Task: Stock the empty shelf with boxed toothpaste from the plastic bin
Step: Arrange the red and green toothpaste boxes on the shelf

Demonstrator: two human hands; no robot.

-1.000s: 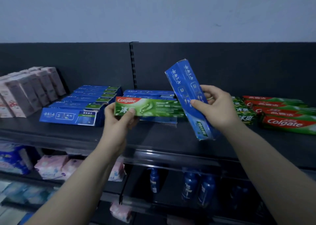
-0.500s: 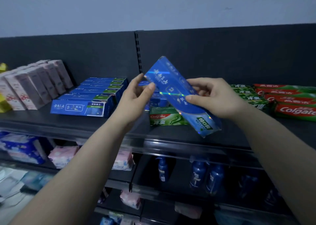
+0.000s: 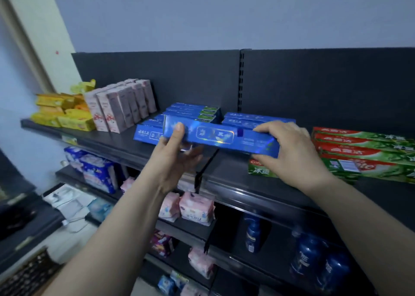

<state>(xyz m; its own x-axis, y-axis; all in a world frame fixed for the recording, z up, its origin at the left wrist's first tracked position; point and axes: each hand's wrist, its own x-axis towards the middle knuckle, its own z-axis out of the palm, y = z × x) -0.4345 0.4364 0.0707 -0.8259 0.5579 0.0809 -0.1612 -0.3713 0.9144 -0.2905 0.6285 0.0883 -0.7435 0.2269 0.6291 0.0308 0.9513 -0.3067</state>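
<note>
Above the shelf [image 3: 224, 176], before the blue stacks [image 3: 193, 113] | blue toothpaste box [image 3: 221, 139] now level, tilted a moment ago | left hand [image 3: 173, 158] and right hand [image 3: 289, 152] grip its ends, fingers [image 3: 178, 129] curled round it | green box [image 3: 258, 171] already shelved | likely ready to set down

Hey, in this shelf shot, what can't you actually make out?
Head view:
Lone green-and-red Colgate carton on the dark shelf: mostly hidden behind the right hand.
Stack of green-and-red toothpaste cartons: cut off by the right edge.
Small print on the held blue holographic toothpaste box: blurred.
Fingers of the left hand: partly hidden behind that box.
Labels of the dark blue bottles below: too dim.
</note>
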